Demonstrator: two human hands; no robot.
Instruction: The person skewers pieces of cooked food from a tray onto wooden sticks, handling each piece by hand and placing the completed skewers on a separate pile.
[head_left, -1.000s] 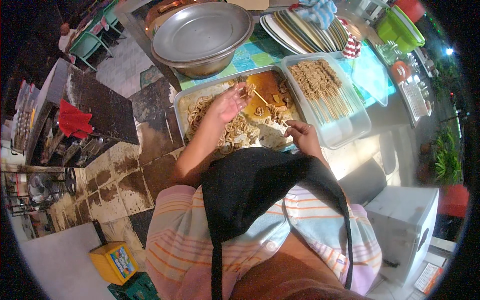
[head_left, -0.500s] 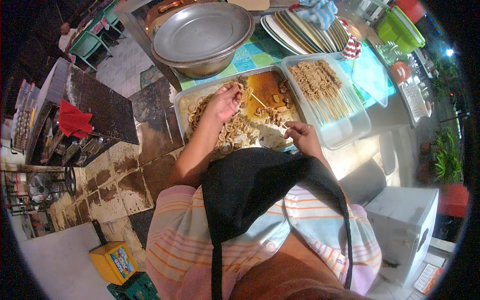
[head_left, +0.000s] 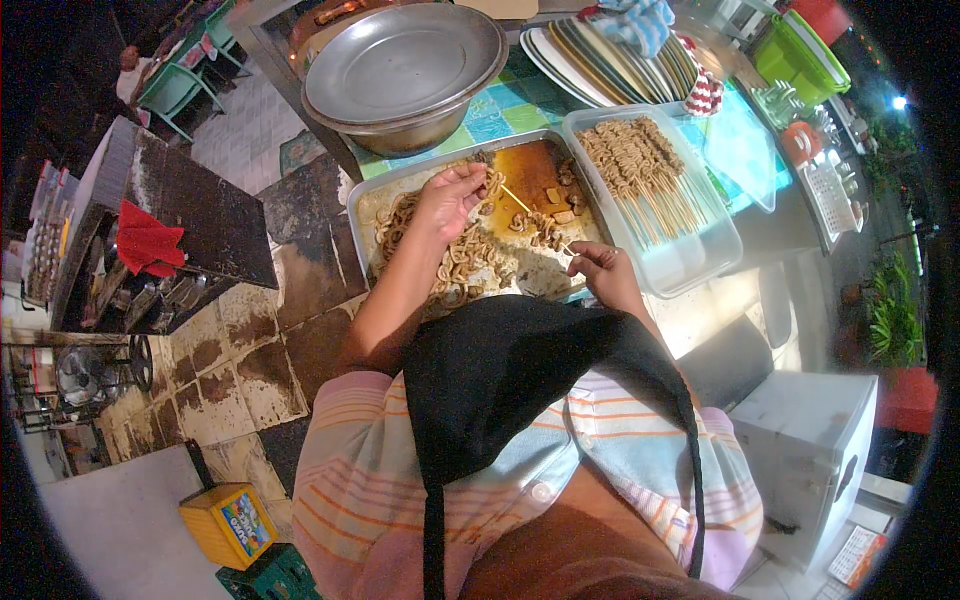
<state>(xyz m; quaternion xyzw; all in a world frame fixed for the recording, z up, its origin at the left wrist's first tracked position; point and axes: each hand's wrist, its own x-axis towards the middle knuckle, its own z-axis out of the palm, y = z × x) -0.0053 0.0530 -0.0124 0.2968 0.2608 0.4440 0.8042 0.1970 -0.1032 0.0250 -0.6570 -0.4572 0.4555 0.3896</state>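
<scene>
My right hand (head_left: 605, 272) pinches the lower end of a thin wooden skewer (head_left: 516, 199), which slants up and left over the tray. Curled pieces of brown intestine (head_left: 546, 232) are threaded on its lower part, while the upper part is bare. At the skewer's tip, my left hand (head_left: 452, 203) is closed on another strip of intestine (head_left: 494, 184). Whether the tip pierces that strip is too small to tell. Below both hands lies a metal tray (head_left: 420, 164) with a heap of loose intestine (head_left: 468, 262) at its left and brown liquid (head_left: 524, 168) at its far right.
Right of the tray, a clear plastic container (head_left: 692, 262) holds several filled skewers (head_left: 640, 165). A large lidded pot (head_left: 410, 65) stands behind the tray, beside a row of stacked plates (head_left: 600, 62). A white box (head_left: 800, 440) stands at my right.
My left hand stays by the skewer's tip, its fingers and the intestine strip shifting slightly rightward. The right hand and skewer have barely moved.
</scene>
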